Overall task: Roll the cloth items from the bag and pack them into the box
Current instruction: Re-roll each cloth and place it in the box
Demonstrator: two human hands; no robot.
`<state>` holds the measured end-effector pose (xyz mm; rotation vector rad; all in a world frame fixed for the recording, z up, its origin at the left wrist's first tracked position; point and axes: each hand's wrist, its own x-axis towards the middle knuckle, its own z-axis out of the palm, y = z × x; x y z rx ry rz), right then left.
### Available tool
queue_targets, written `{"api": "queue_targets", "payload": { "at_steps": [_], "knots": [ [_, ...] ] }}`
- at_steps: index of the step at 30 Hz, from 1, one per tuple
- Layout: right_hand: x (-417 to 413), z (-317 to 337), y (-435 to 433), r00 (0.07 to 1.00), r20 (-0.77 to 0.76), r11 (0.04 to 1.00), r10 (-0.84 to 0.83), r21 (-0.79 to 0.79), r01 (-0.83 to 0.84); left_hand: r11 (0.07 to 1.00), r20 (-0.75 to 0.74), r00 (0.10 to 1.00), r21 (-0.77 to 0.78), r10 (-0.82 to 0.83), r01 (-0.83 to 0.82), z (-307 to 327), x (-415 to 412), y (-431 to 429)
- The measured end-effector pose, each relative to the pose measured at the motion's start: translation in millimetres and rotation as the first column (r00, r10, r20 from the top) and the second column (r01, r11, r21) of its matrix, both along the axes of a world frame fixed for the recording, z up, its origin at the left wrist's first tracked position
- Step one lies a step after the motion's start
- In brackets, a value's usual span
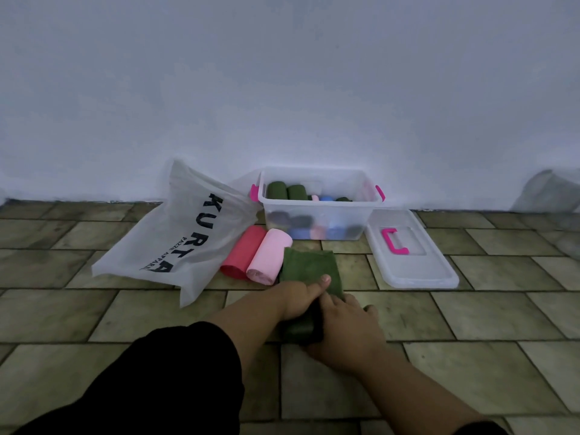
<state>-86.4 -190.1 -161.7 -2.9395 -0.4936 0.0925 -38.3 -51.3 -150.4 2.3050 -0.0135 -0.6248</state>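
A green cloth (309, 268) lies on the tiled floor, flat at its far end and rolled up at its near end. My left hand (298, 298) and my right hand (343, 324) both grip the rolled part, thumbs on top. Left of it lie a red roll (243, 252) and a pink roll (270, 255), side by side. The clear box (320, 204) with pink latches stands against the wall and holds several green, blue and pink rolls. The white bag (179, 240) printed KURTA lies to the left of the box.
The box's clear lid (414, 265) with a pink handle lies flat on the floor right of the box. A white wall rises directly behind the box. A grey bundle (546, 193) sits at the far right by the wall.
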Motion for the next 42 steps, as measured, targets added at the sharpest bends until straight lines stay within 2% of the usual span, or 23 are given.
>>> {"api": "queue_targets", "payload": {
  "at_steps": [4,6,7,9,11,13,16,20,21,23,24,26,28,30,33,36,37,39,40,42],
  "knots": [
    [-1,2,-18,0.999,0.013,0.996,0.029,0.086,-0.030,0.991,0.087,0.990,0.075,-0.115,0.109,-7,-5,2],
    [-2,1,-20,0.999,-0.012,0.990,0.043,0.132,-0.041,0.982,0.187,0.966,0.095,-0.177,0.162,-10,-10,5],
    [-1,0,-20,0.999,-0.023,0.989,0.040,0.142,-0.037,0.979,0.287,0.937,0.106,-0.197,0.174,-11,-14,8],
    [3,-1,-21,0.999,-0.041,0.988,0.014,0.152,-0.007,0.968,0.509,0.824,0.164,-0.247,0.189,-14,-24,16],
    [6,-2,-22,0.997,-0.074,0.988,-0.009,0.153,0.020,0.936,0.604,0.715,0.263,-0.350,0.236,-20,-35,23],
    [9,-2,-23,0.995,-0.098,0.990,-0.011,0.137,0.024,0.922,0.631,0.673,0.303,-0.385,0.243,-28,-43,27],
    [11,-1,-25,0.994,-0.109,0.984,-0.028,0.171,0.046,0.951,0.664,0.682,0.248,-0.306,0.185,-30,-43,26],
    [10,-3,-33,0.994,-0.035,0.957,-0.100,0.270,0.106,0.989,0.538,0.834,0.133,-0.121,0.058,-25,-37,17],
    [10,-4,-35,0.993,-0.020,0.958,-0.113,0.264,0.114,0.986,0.524,0.846,0.165,-0.102,0.017,-22,-35,15],
    [12,-5,-36,0.992,-0.023,0.961,-0.127,0.246,0.129,0.936,0.621,0.760,0.349,-0.191,-0.049,-21,-32,12],
    [14,-5,-36,0.991,-0.032,0.963,-0.132,0.231,0.136,0.920,0.682,0.695,0.384,-0.226,-0.078,-21,-33,11],
    [20,-3,-35,0.989,-0.056,0.969,-0.138,0.197,0.147,0.909,0.714,0.623,0.417,-0.319,-0.013,-23,-36,11],
    [25,-2,-33,0.989,-0.034,0.976,-0.142,0.165,0.145,0.858,0.643,0.621,0.504,-0.448,0.096,-30,-39,13],
    [25,-2,-31,0.993,0.055,0.973,-0.106,0.210,0.092,0.847,0.594,0.663,0.519,-0.456,0.117,-33,-36,13],
    [17,-1,-26,0.988,0.136,0.965,0.068,0.241,-0.099,0.896,0.560,0.754,0.436,-0.344,0.084,-24,-24,15],
    [17,-3,-26,0.987,0.137,0.987,0.081,0.125,-0.099,0.909,0.589,0.765,0.417,-0.259,-0.013,-20,-21,14],
    [19,-2,-25,0.988,0.137,0.991,0.072,0.106,-0.087,0.931,0.619,0.771,0.351,-0.148,-0.103,-21,-22,12],
    [25,4,-22,0.991,0.126,0.996,0.052,0.060,-0.060,0.936,0.570,0.784,0.074,0.244,-0.345,-18,-28,5],
    [28,8,-21,0.993,0.109,0.999,0.034,0.033,-0.038,0.889,0.461,0.773,-0.084,0.436,-0.451,-16,-30,0],
    [35,17,-17,0.999,0.036,0.999,-0.033,-0.009,0.033,0.763,0.166,0.758,-0.310,0.631,-0.567,-11,-30,-11]
  ]
}}
